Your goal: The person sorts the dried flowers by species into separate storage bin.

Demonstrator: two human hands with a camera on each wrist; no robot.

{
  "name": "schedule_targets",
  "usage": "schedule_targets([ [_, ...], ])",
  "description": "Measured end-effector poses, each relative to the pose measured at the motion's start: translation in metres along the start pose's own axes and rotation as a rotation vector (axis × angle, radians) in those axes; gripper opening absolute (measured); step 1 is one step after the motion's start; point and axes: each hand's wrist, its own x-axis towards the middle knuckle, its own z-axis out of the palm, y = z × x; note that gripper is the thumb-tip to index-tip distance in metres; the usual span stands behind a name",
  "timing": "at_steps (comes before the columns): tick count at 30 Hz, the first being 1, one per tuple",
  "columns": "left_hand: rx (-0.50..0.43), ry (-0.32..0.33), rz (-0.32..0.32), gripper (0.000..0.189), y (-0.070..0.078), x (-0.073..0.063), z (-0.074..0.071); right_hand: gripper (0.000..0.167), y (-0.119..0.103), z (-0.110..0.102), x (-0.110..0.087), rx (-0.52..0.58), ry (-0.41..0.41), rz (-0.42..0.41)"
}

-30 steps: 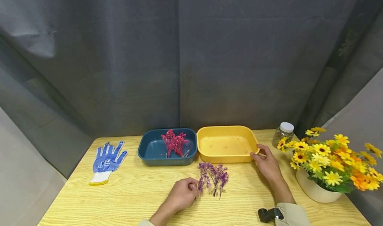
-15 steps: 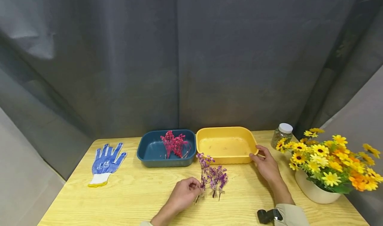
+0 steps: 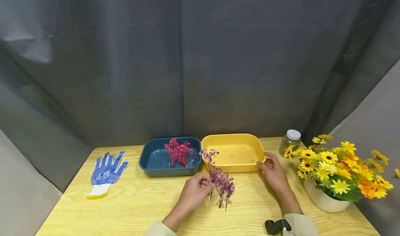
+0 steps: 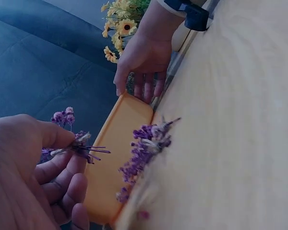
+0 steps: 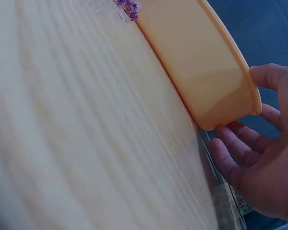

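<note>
My left hand (image 3: 194,193) pinches the tied stems of a small bunch of purple dried flowers (image 3: 210,156) between thumb and fingers. Its sprigs stand up in front of the yellow tray (image 3: 239,152). A second purple dried-flower bunch (image 4: 143,153) lies on the table just right of that hand, its tied stems toward the person. With thumb on the rim and fingers on the outside, my right hand (image 3: 275,171) holds the yellow tray's right front corner, as the right wrist view also shows. In the dark blue tray (image 3: 156,157) lie pink-red dried flowers (image 3: 178,152).
A blue and white work glove (image 3: 106,173) lies at the table's left. On the right stand a white-lidded jar (image 3: 289,142) and a white pot (image 3: 326,197) of yellow and orange flowers. A grey curtain (image 3: 218,62) hangs behind the wooden table (image 3: 125,211).
My left hand has raised one purple bunch off the table, and its flower heads now overlap the yellow tray's left front corner. The right hand keeps its hold on the tray.
</note>
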Motion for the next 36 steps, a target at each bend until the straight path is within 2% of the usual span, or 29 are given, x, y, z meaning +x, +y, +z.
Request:
schedule_targets([
  [10,0.094,0.090,0.044,0.015,0.025,0.032,0.004,0.070,0.006,0.003,0.004,0.008,0.004,-0.002],
  [20,0.264,0.175,0.058,0.020,0.031,0.069,0.006,0.074,0.004,0.000,0.002,0.004,-0.007,-0.001],
  [25,0.306,0.209,0.038,0.020,0.034,0.086,0.006,0.073,0.005,0.000,0.001,0.027,-0.008,-0.005],
  [30,0.363,0.240,-0.012,0.020,0.036,0.100,0.009,0.073,0.006,0.000,0.002,0.036,-0.010,-0.006],
  [36,0.390,0.228,-0.060,0.023,0.035,0.110,0.017,0.070,0.007,0.001,0.003,0.044,-0.007,0.005],
])
